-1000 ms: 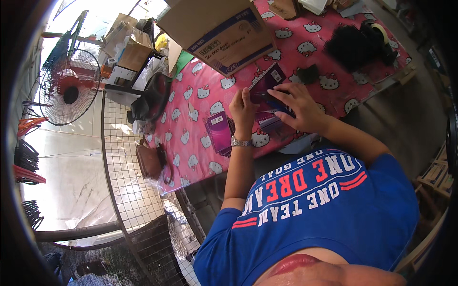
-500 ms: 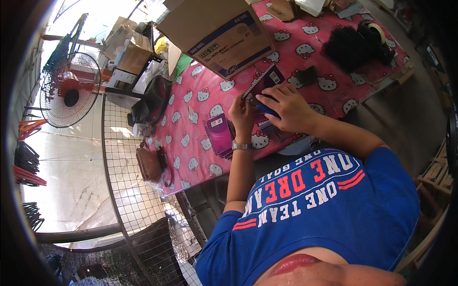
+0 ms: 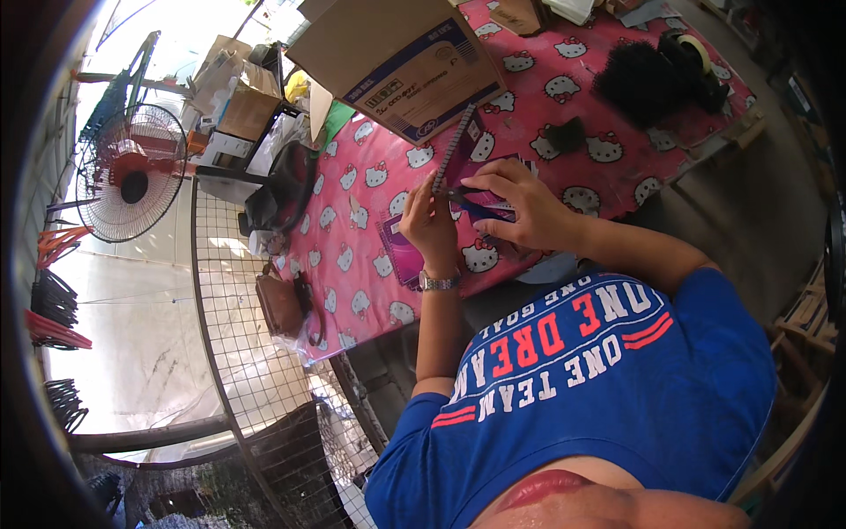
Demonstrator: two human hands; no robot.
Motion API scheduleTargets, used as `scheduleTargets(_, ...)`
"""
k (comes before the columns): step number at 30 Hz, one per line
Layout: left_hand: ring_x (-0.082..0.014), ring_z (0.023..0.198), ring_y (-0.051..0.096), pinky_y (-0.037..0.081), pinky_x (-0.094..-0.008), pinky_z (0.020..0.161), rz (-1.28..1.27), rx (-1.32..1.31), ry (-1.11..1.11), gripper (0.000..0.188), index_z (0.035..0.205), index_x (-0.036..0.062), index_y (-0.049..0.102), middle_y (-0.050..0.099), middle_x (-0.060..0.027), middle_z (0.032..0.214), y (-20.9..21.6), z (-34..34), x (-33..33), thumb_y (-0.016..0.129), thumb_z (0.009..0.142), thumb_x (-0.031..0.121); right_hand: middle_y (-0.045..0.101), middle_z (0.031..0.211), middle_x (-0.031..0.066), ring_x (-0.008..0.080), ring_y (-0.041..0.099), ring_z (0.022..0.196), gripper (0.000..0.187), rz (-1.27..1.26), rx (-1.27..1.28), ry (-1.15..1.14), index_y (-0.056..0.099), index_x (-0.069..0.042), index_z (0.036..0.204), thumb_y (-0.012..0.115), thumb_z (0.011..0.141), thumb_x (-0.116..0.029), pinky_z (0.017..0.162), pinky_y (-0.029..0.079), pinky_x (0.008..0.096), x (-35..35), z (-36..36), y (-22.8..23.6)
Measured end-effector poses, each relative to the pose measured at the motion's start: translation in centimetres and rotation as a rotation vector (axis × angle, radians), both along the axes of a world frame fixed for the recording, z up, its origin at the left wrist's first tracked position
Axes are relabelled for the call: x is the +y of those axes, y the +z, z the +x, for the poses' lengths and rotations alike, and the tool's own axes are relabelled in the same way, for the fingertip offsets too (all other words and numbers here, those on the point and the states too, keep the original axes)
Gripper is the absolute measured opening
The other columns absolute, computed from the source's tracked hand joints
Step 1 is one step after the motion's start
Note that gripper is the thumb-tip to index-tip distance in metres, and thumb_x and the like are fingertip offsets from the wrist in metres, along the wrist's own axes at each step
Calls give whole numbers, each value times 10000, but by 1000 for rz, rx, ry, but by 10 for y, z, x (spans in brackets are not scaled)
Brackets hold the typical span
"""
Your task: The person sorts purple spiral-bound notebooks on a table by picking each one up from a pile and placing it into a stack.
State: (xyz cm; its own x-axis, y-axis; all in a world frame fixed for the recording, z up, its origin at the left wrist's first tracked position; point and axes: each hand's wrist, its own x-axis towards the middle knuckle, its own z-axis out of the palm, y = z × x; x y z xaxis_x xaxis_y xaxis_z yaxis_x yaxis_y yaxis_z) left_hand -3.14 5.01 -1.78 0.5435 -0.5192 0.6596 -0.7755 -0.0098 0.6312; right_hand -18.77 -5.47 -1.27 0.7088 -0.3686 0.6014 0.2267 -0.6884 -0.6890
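My left hand (image 3: 429,227), a metal-banded watch on its wrist, grips the near end of a spiral-bound purple notebook (image 3: 460,148). The notebook is tilted up, its coil edge facing me. In my right hand (image 3: 529,207) are blue-handled pliers (image 3: 480,210), their dark jaws close to the near end of the coil; whether they touch the wire I cannot tell. Partly covered by my left forearm, a second purple notebook (image 3: 402,256) lies on the table. More purple covers show beneath my right hand, mostly hidden.
A pink cartoon-print cloth (image 3: 352,256) covers the table. Beyond my hands stands a large open cardboard box (image 3: 432,84). At the right are a black bristly heap (image 3: 630,84), a tape roll (image 3: 694,53) and a small dark pad (image 3: 567,135). A fan (image 3: 132,176) stands left.
The notebook has been turned from lying fairly flat to tilted up on edge. My left hand has shifted slightly left and nearer; the pliers in my right hand show more plainly.
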Motion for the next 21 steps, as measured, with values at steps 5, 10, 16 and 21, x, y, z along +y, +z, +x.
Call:
scheduleTargets(5,-136,743,670,534,-260,623,-73,-60,15,346,1102,32,706,698,-102,913,-6,4,7,660,784,-96,575,1071,115,258,554,1049,462,123,102,133,542,-47,1280,674,860,-186,944,422,352,-1,5,10)
scheduleTargets(10,-216,820,658,525,-329,730,-52,-216,99,325,1037,39,712,688,-111,898,21,6,12,633,755,-104,603,1126,76,172,560,1031,419,1170,223,628,530,-34,1299,619,924,-200,911,449,319,0,12,-1)
scheduleTargets(16,-277,905,584,413,-468,814,558,-347,189,187,862,56,662,656,-91,835,78,49,46,535,823,188,557,1150,133,263,552,1089,467,278,220,-129,545,-83,1278,669,832,-150,958,429,366,-67,-42,-60)
scheduleTargets(21,-346,1235,457,322,-511,1008,1035,-220,387,405,1210,152,585,541,-96,1289,-19,68,54,581,854,345,559,1159,193,351,533,1116,566,-111,729,-398,507,-74,1266,723,765,-223,983,419,435,-77,-89,-137)
